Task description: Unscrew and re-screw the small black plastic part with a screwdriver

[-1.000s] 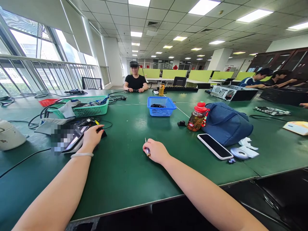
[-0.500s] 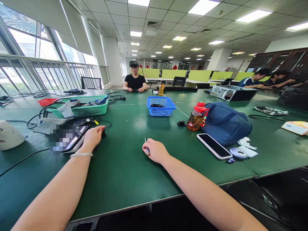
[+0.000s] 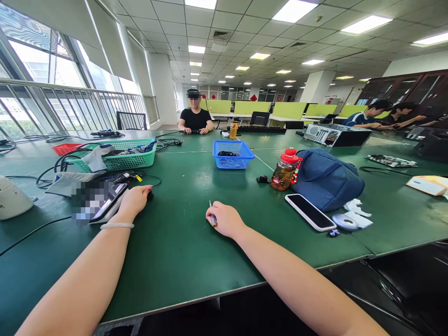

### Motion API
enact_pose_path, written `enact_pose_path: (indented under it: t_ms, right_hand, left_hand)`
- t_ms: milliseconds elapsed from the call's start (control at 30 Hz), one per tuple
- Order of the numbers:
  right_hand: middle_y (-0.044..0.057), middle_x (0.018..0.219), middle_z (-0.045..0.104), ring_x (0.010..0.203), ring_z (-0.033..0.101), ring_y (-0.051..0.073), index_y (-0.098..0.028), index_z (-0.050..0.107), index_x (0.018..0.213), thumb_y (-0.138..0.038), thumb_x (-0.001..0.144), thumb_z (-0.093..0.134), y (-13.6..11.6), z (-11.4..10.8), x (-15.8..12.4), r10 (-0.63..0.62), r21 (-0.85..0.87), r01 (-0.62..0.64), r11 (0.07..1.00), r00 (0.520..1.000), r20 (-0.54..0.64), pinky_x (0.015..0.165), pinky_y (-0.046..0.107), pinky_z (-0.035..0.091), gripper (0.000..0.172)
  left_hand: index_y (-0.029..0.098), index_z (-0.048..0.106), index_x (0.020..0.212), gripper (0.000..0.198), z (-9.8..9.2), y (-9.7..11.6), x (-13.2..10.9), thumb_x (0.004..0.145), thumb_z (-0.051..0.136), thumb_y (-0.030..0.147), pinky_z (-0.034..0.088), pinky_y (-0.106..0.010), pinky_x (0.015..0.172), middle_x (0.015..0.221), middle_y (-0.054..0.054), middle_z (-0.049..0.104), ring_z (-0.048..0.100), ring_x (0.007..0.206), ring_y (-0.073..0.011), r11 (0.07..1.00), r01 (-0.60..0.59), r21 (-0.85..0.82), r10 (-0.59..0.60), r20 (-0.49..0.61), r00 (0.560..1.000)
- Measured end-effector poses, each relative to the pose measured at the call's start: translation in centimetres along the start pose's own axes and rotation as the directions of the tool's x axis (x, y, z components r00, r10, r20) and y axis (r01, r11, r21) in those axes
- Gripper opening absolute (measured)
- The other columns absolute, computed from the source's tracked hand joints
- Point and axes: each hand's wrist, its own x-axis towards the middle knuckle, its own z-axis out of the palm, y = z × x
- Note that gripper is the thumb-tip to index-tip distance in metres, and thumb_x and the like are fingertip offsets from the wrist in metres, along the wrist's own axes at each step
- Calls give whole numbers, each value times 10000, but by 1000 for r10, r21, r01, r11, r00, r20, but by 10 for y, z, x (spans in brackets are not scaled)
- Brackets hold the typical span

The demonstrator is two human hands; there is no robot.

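Observation:
A slim screwdriver [image 3: 213, 220] is gripped in my right hand [image 3: 227, 219], which rests on the green table. Its thin shaft points away from me, and the end of its handle shows below my curled fingers. Further left, my left hand [image 3: 133, 204] lies palm down with thumb and fingers pinched together. Something small and dark is at those fingertips, mostly hidden, and I cannot make out what it is. A tilted device with a screen [image 3: 109, 203], partly blurred, lies against that hand's left side.
A green basket [image 3: 136, 160] holding gloves and cables stands beyond my left hand. Ahead is a blue basket [image 3: 234, 163] with dark small parts. To the right are a red-lidded bottle [image 3: 284, 172], a navy bag [image 3: 329, 179] and a phone [image 3: 310, 212]. A person [image 3: 195, 119] sits opposite.
The whole view has shifted very slightly. Both hands keep their places and grips.

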Motion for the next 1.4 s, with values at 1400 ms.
enact_pose_path:
  t_ms: [1400]
  right_hand:
    - [46,1097,576,1000,465,152,-238,592,1203,-126,828,530,-6,-8,-1,91,-149,-94,984,995,-30,844,257,367,397]
  left_hand:
    - [228,632,1176,416,2,-8,-3,825,412,191,501,-340,908,1227,-112,613,613,1039,-251,996,-11,93,6,54,999]
